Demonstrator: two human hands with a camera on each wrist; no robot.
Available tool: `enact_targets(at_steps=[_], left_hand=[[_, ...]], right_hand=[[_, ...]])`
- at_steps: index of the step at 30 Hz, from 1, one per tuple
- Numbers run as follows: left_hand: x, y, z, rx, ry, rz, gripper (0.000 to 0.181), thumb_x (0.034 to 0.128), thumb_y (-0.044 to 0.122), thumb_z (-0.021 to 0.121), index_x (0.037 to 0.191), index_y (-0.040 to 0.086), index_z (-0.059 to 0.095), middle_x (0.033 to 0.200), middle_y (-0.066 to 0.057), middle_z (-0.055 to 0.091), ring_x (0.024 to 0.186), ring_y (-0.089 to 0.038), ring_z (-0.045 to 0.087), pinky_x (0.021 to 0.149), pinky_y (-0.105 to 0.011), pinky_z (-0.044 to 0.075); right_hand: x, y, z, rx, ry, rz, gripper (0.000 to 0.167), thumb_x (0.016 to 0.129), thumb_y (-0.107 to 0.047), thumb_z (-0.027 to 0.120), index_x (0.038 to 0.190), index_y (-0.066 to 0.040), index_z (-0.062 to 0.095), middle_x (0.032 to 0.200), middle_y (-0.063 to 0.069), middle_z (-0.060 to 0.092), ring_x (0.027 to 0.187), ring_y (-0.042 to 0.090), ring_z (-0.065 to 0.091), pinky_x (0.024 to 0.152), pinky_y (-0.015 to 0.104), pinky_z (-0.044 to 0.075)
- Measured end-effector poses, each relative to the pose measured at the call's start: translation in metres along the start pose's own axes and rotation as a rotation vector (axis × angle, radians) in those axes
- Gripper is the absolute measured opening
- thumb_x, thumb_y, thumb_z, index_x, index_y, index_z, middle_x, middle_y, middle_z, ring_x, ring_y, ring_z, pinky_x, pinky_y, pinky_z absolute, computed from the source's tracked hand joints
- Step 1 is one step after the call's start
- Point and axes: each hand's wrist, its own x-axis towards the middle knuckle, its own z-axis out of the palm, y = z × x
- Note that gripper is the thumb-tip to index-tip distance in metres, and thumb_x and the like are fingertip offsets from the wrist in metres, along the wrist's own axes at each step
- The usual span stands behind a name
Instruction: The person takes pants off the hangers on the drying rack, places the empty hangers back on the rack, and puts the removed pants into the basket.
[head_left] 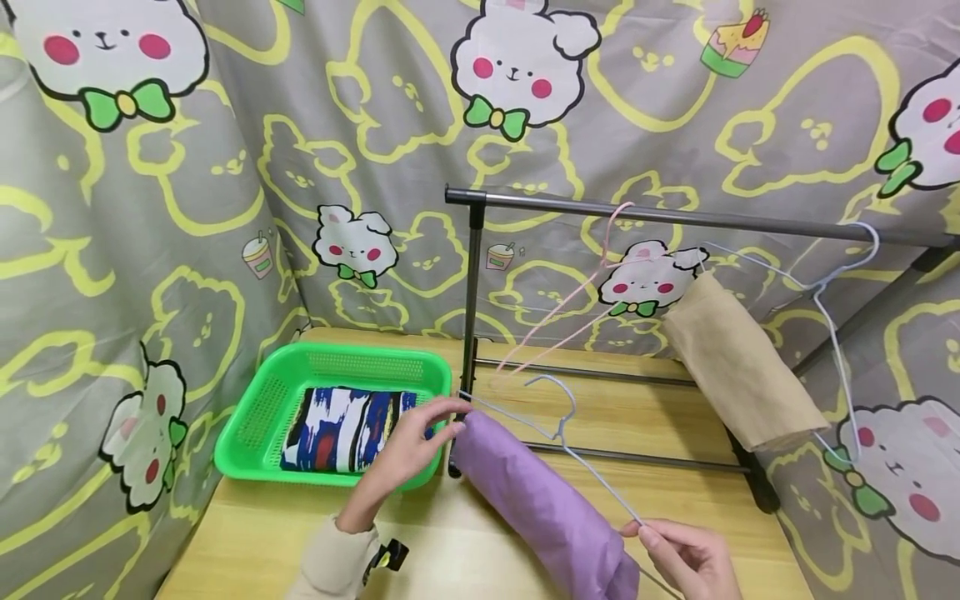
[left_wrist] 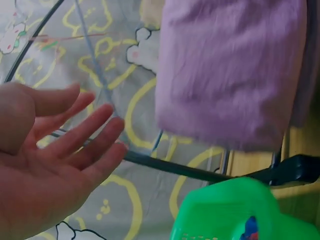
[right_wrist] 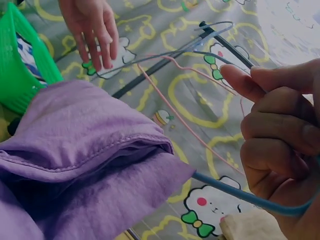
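A folded purple cloth garment (head_left: 536,500) hangs over the lower bar of a blue hanger (head_left: 592,475), above the wooden table. My right hand (head_left: 686,554) pinches the hanger near its right end, thumb against finger; in the right wrist view the hanger's bent corner (right_wrist: 250,197) passes by the palm. My left hand (head_left: 416,437) is by the hanger's left end and the top of the purple cloth. In the left wrist view its fingers (left_wrist: 95,145) are spread loosely, apart from the cloth, and hold nothing.
A green plastic basket (head_left: 255,417) with a folded multicoloured patterned cloth (head_left: 352,429) stands on the table (head_left: 247,542) at left. Behind, a dark metal rack (head_left: 540,204) carries a pink hanger (head_left: 577,283) and another blue hanger (head_left: 840,333) with a beige cloth (head_left: 742,367). Patterned curtains surround the table.
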Motion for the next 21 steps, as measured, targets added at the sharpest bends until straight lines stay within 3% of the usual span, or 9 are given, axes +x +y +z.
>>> enact_targets(at_steps=[6, 9, 11, 14, 18, 21], left_hand=[[-0.009, 0.003, 0.01, 0.227, -0.204, 0.1, 0.05, 0.0893, 0.013, 0.078, 0.137, 0.006, 0.063, 0.142, -0.013, 0.059, 0.132, -0.033, 0.055, 0.11, -0.051, 0.043], [-0.011, 0.004, 0.012, 0.37, -0.27, 0.15, 0.061, 0.0848, 0.02, 0.082, 0.141, 0.007, 0.06, 0.146, -0.015, 0.054, 0.135, -0.036, 0.051, 0.111, -0.054, 0.041], [-0.013, 0.004, 0.013, 0.442, -0.287, 0.168, 0.066, 0.082, 0.023, 0.084, 0.141, 0.007, 0.06, 0.147, -0.016, 0.053, 0.135, -0.037, 0.049, 0.112, -0.055, 0.04], [-0.017, 0.006, 0.014, 0.493, -0.293, 0.148, 0.068, 0.081, 0.025, 0.085, 0.142, 0.01, 0.059, 0.146, -0.015, 0.054, 0.136, -0.037, 0.049, 0.113, -0.056, 0.039], [-0.024, 0.011, 0.014, 0.529, -0.288, 0.14, 0.069, 0.0821, 0.028, 0.084, 0.144, 0.012, 0.058, 0.142, -0.016, 0.057, 0.131, -0.037, 0.053, 0.11, -0.055, 0.043], [-0.025, 0.013, 0.014, 0.522, -0.289, 0.161, 0.064, 0.0814, 0.031, 0.085, 0.138, 0.012, 0.063, 0.133, -0.011, 0.061, 0.122, -0.03, 0.059, 0.106, -0.048, 0.047]], right_hand=[[0.006, 0.001, 0.005, -0.016, -0.026, 0.0, 0.045, 0.087, 0.032, 0.042, 0.107, 0.007, 0.073, 0.05, 0.001, 0.03, 0.039, 0.013, 0.021, 0.031, 0.015, 0.023], [0.01, 0.001, 0.005, -0.016, -0.049, -0.02, 0.046, 0.086, 0.033, 0.043, 0.108, 0.006, 0.074, 0.05, 0.0, 0.03, 0.038, 0.012, 0.021, 0.03, 0.015, 0.023], [0.013, 0.0, 0.003, -0.013, -0.073, -0.029, 0.047, 0.085, 0.034, 0.043, 0.108, 0.006, 0.074, 0.05, 0.0, 0.031, 0.038, 0.011, 0.021, 0.03, 0.014, 0.023], [0.016, -0.003, -0.002, -0.01, -0.111, -0.033, 0.049, 0.084, 0.034, 0.043, 0.108, 0.005, 0.074, 0.051, 0.0, 0.03, 0.038, 0.011, 0.022, 0.03, 0.014, 0.024], [0.023, -0.009, -0.012, -0.021, -0.152, -0.065, 0.051, 0.082, 0.036, 0.044, 0.107, 0.004, 0.075, 0.053, 0.0, 0.027, 0.04, 0.011, 0.022, 0.033, 0.013, 0.025], [0.031, -0.012, -0.018, -0.019, -0.19, -0.136, 0.053, 0.078, 0.037, 0.046, 0.107, 0.004, 0.075, 0.053, -0.001, 0.037, 0.042, 0.008, 0.023, 0.035, 0.012, 0.027]])
